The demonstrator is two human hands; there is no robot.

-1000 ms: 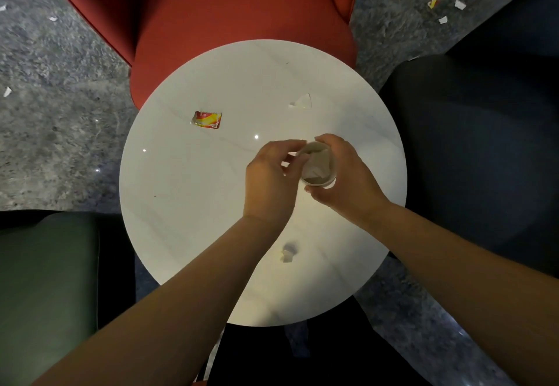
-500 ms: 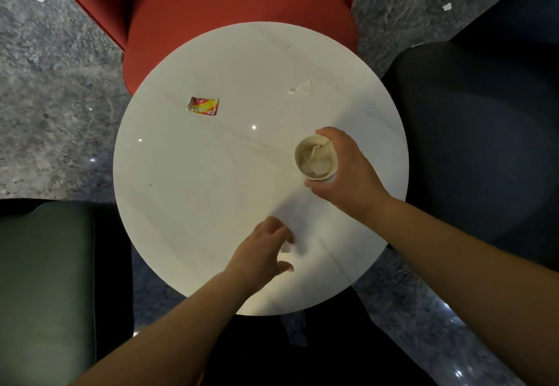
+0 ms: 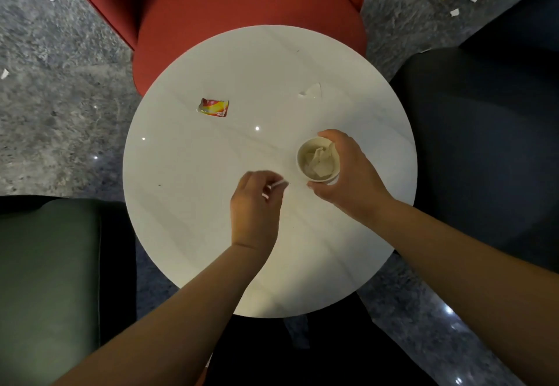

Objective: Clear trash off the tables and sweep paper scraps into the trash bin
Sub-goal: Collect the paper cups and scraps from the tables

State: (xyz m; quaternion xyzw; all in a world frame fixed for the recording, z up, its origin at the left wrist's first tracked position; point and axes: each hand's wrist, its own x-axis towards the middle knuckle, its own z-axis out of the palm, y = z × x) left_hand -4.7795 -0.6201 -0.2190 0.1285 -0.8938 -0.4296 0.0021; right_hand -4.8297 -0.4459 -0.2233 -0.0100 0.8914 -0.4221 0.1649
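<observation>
While the right hand (image 3: 348, 174) holds the cup (image 3: 317, 160), the left hand (image 3: 254, 204) pinches a scrap (image 3: 279, 185) beside it.

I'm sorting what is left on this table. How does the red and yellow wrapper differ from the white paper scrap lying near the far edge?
The wrapper is printed red and yellow; the paper scrap is plain white and hard to see against the table. The wrapper is a neat rectangle; the scrap is torn, with a jagged outline. The wrapper lies towards the left, the scrap towards the right, beyond the cup. Both lie loose and untouched.
</observation>
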